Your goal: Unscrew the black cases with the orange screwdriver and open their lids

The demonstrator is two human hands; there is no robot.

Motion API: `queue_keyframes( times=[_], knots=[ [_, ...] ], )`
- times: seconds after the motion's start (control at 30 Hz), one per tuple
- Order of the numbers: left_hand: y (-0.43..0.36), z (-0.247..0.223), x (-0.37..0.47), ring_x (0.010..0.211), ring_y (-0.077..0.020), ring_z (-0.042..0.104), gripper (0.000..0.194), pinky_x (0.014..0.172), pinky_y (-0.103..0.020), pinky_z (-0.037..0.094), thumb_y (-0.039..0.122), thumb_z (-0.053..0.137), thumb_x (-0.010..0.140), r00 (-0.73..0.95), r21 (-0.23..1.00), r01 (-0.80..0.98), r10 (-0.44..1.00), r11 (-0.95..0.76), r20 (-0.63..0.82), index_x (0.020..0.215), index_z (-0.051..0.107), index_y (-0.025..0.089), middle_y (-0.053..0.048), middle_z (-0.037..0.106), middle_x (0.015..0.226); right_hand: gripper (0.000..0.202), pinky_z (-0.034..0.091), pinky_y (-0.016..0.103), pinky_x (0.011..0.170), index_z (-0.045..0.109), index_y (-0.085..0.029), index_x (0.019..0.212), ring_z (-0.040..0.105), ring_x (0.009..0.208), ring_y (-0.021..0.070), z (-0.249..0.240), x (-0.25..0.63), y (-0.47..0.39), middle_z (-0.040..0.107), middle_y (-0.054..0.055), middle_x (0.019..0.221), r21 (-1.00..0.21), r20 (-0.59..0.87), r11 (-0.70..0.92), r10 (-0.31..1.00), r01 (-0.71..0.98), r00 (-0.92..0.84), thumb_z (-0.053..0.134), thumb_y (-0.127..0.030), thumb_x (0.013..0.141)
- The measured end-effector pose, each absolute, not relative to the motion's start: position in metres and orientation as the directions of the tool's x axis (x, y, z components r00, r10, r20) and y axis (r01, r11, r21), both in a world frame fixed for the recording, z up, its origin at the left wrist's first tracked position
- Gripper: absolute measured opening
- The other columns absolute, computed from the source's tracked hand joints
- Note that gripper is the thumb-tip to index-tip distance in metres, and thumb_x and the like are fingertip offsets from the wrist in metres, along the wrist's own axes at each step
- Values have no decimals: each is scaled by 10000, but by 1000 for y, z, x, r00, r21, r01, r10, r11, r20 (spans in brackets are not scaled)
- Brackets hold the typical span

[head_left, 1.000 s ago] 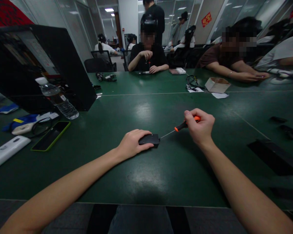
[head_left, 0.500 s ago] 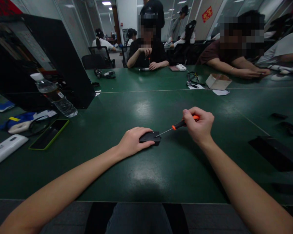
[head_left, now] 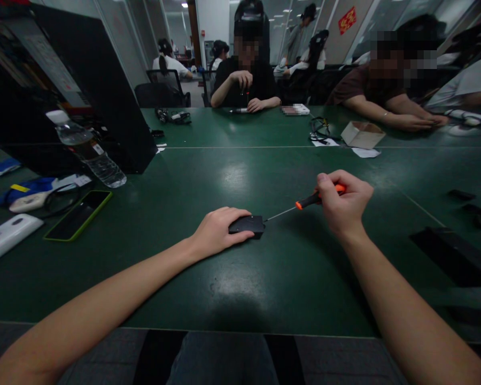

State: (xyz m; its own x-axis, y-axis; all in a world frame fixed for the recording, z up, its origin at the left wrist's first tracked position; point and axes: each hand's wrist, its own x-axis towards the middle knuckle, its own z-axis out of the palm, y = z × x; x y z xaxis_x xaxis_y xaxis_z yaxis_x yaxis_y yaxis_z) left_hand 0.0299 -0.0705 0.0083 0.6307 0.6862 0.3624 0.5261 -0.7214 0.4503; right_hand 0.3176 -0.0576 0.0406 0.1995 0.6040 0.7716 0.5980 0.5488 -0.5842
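Observation:
A small black box lies on the green table in front of me. My left hand is closed round its left part, thumb on the near side and fingers along the far side. In my right hand is a screwdriver with a black and orange handle, raised above the table and slanting down to the left. Its thin metal shaft ends at the right end of the box; whether the tip touches the box I cannot tell.
To the left are a phone, a white device, a water bottle and a big black case. A paper box stands far right, with dark flat pieces nearer. Co-workers sit across the table.
My right hand has drawn the screwdriver to the right, so its tip has left the box's top for the right end. My left hand keeps its hold on the box.

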Motion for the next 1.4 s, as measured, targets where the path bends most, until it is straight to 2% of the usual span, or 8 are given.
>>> queue_keyframes(
  times=[0.3, 0.53, 0.8, 0.9, 0.97, 1.07, 1.13, 1.4],
  knots=[
    [-71, 10, 30, 1081, -256, 680, 461, 947, -416, 538, 462, 674, 931, 636, 454, 524, 685, -721, 355, 1286, 619, 173, -103, 721, 1214, 345, 360, 290, 502, 532, -227, 574, 461, 491, 127, 42, 314, -60, 512, -15, 511, -606, 726, 490, 662, 626, 185, 603, -368, 880],
    [-72, 11, 29, 1092, -255, 679, 451, 950, -410, 534, 466, 662, 941, 643, 455, 523, 684, -721, 344, 1296, 609, 193, -96, 716, 1228, 317, 348, 282, 489, 575, -214, 598, 455, 477, 120, 45, 319, -60, 525, -21, 508, -591, 768, 534, 601, 604, 220, 625, -328, 889],
    [-72, 10, 28, 1074, -255, 678, 458, 938, -408, 535, 462, 662, 940, 642, 442, 528, 682, -725, 350, 1295, 607, 176, -104, 720, 1203, 329, 356, 276, 497, 567, -208, 598, 461, 484, 114, 39, 312, -59, 529, -19, 527, -644, 717, 507, 661, 573, 221, 618, -351, 889],
    [-71, 9, 27, 1061, -253, 679, 459, 927, -403, 534, 466, 664, 937, 638, 441, 530, 684, -724, 355, 1288, 611, 175, -103, 721, 1193, 320, 368, 266, 497, 555, -207, 608, 460, 498, 111, 37, 310, -55, 527, -21, 551, -726, 641, 449, 716, 520, 276, 630, -373, 872],
    [-71, 9, 27, 1059, -253, 680, 456, 927, -402, 532, 468, 665, 935, 637, 443, 528, 683, -724, 357, 1284, 612, 179, -101, 721, 1192, 322, 380, 261, 480, 546, -209, 613, 467, 498, 116, 34, 307, -51, 514, -24, 558, -810, 533, 372, 788, 453, 308, 640, -397, 857],
    [-71, 10, 26, 1046, -253, 681, 444, 918, -399, 530, 467, 671, 930, 642, 448, 520, 679, -727, 356, 1269, 619, 185, -97, 723, 1176, 334, 367, 261, 440, 533, -211, 610, 462, 466, 123, 25, 299, -46, 481, -29, 522, -890, 352, 234, 899, 391, 262, 632, -428, 845],
    [-71, 11, 26, 1015, -251, 684, 431, 896, -395, 533, 468, 689, 914, 647, 451, 519, 678, -726, 349, 1239, 633, 189, -90, 728, 1143, 341, 352, 259, 437, 530, -210, 615, 449, 455, 121, 20, 294, -44, 469, -30, 503, -896, 298, 193, 929, 400, 218, 607, -441, 854],
    [-72, 13, 26, 990, -251, 683, 406, 877, -383, 525, 476, 696, 901, 657, 467, 507, 675, -725, 336, 1191, 656, 195, -84, 733, 1115, 397, 356, 273, 504, 566, -198, 656, 459, 492, 123, 12, 295, -40, 487, -25, 542, -854, 268, 181, 957, 488, 114, 553, -526, 878]
  ],
)
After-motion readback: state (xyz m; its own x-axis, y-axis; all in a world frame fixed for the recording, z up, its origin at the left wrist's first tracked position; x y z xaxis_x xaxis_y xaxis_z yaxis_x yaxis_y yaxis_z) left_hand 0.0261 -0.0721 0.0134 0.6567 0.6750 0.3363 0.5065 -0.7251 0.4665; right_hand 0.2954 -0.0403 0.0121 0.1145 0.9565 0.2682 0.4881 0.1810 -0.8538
